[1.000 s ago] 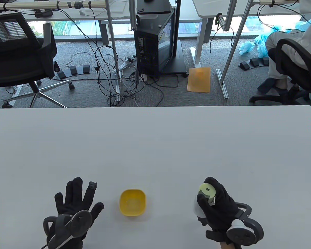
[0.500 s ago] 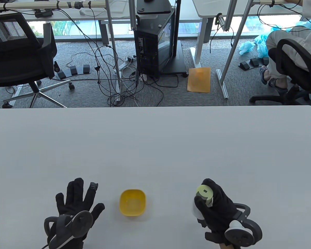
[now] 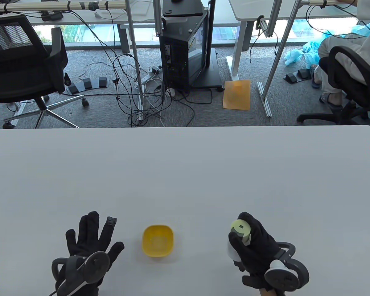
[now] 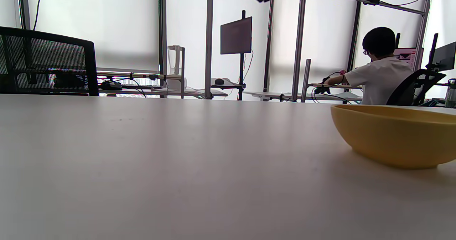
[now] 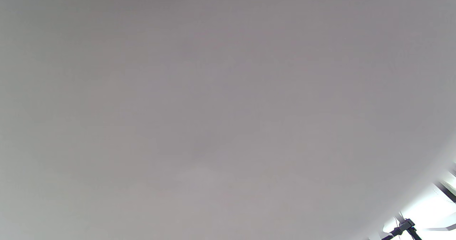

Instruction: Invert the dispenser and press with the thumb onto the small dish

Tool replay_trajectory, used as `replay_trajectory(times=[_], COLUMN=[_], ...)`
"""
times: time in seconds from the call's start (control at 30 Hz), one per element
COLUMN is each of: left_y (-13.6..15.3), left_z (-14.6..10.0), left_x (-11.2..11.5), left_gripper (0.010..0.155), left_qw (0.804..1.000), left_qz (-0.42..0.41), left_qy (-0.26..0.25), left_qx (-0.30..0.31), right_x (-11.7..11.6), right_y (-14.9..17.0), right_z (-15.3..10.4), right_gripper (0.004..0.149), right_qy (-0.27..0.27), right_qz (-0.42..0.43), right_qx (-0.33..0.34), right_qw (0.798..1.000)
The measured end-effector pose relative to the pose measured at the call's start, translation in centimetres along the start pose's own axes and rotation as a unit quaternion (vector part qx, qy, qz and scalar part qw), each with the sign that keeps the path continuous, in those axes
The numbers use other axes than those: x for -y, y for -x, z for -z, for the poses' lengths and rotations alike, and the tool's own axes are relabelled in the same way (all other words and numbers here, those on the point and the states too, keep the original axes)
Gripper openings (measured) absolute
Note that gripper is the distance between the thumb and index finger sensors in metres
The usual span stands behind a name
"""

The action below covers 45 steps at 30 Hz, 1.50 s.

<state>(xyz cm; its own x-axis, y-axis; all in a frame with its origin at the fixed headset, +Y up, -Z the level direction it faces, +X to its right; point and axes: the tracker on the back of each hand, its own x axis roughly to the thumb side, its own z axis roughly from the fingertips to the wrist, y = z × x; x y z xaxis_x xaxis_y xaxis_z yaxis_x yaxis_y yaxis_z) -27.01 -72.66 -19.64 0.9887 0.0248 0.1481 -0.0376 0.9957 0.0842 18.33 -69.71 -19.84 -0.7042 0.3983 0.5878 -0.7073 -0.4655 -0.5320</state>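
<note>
The dispenser (image 3: 240, 237) is standing near upright in your right hand (image 3: 259, 249) at the table's (image 3: 185, 172) near right, its long axis tilting slightly away from you and its pale green pump head (image 3: 240, 227) pointing up. Your gloved fingers are wrapping around its white body. The yellow small dish (image 3: 158, 240) is sitting well to its left, between your hands. Your left hand (image 3: 88, 246) is lying flat on the table, fingers spreading open, gripping nothing.
</note>
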Motion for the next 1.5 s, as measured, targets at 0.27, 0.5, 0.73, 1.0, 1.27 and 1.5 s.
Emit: replay_trajectory(times=[0.27,0.5,0.73,1.0,1.27,1.5], left_y=[-0.1,-0.2,0.0,0.0,0.2,0.4], left_z=[0.0,-0.1,-0.3,-0.4,-0.6,-0.7], left_x=[0.0,0.0,-0.3,-0.4,-0.5,-0.7], left_gripper=[0.076,0.076,0.076,0.076,0.076,0.077], left_qw=[1.0,1.0,1.0,1.0,1.0,1.0], left_qz=[0.0,0.005,0.003,0.003,-0.001,0.004], left_qy=[-0.004,-0.002,-0.014,-0.02,-0.026,-0.026], left_qx=[0.0,0.002,0.001,0.002,0.001,0.008], right_x=[-0.4,-1.2,-4.2,-10.9,-19.1,-24.2], right_y=[-0.5,-2.6,-6.1,-10.5,-13.0,-13.2], right_z=[2.3,7.3,12.4,15.5,15.1,13.2], right_gripper=[0.079,0.079,0.078,0.079,0.079,0.08], right_qy=[-0.047,-0.174,-0.338,-0.527,-0.692,-0.787], right_qz=[0.022,0.011,-0.033,-0.09,-0.133,-0.155], right_qx=[-0.004,0.016,0.046,0.042,0.011,-0.035], right_qw=[0.999,0.984,0.939,0.844,0.709,0.596])
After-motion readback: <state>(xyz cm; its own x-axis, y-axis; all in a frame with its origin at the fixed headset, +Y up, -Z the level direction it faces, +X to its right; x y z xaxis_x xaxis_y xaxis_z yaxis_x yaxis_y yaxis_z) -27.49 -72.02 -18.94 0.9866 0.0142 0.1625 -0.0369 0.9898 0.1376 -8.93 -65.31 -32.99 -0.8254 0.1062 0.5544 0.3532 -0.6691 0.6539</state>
